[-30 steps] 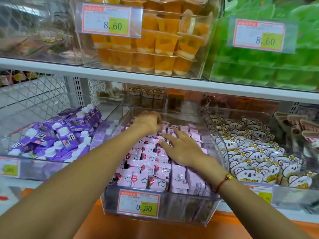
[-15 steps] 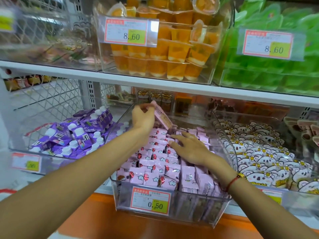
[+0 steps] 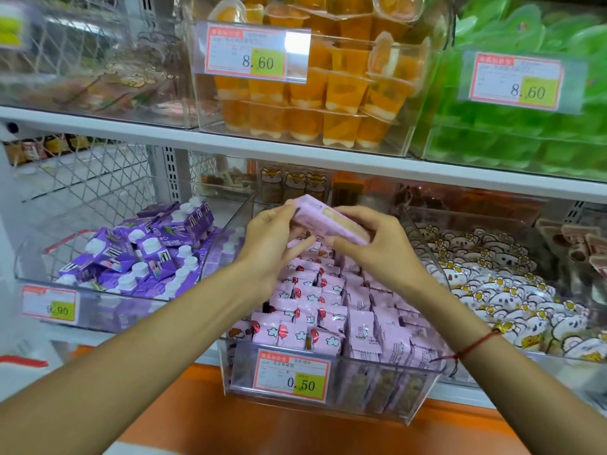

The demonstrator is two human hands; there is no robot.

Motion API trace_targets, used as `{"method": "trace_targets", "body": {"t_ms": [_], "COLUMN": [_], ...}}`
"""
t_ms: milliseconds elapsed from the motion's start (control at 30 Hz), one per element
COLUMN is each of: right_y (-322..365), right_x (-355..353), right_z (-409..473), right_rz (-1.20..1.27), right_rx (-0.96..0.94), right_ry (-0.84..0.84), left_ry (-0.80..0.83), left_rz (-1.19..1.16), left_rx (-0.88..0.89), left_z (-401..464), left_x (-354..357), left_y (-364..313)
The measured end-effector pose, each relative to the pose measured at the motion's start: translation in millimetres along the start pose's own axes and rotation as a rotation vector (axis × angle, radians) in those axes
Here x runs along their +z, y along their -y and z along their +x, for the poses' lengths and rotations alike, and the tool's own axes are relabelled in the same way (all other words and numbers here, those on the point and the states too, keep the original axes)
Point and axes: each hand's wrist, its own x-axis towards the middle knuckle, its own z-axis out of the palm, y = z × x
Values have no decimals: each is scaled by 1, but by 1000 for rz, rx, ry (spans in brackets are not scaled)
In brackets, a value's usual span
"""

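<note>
Pink packet [image 3: 328, 221]: held tilted above the clear bin [image 3: 331, 402], toward 12 o'clock of its stacked pink packets [image 3: 325, 310].
Left hand [image 3: 269, 244]: fingers pinch the packet's 9 o'clock end.
Right hand [image 3: 374, 244]: fingers curl round its 3 o'clock end.

Bright, even light fills the scene, with soft shadow only under the white shelf [image 3: 295, 152]. A white patch of glare sits on the price tag [image 3: 256, 54] before the orange cups [image 3: 341, 90]. The upper left corner is smeared with blur, the green packs [image 3: 525, 133] look soft, the pink pack [image 3: 328, 221] in the middle is fairly sharp, and the wide lens bows the shelf line.
</note>
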Motion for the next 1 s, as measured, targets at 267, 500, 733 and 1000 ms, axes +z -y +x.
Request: {"method": "trace_targets", "body": {"t_ms": [267, 500, 733, 1000], "right_y": [3, 1, -5, -30], "right_x": [-8, -9, -18, -18], "right_z": [1, 3, 8, 26], "right_rz": [684, 688, 917, 504], "right_rx": [576, 481, 489, 603], "right_ry": [219, 18, -112, -376], "left_ry": [177, 37, 95, 419], "left_rz": [297, 112, 379, 1357], "left_rx": [31, 48, 189, 263], "left_z": [7, 12, 35, 90], "left_x": [-9, -9, 1, 7], "left_y": [5, 6, 15, 28]}}
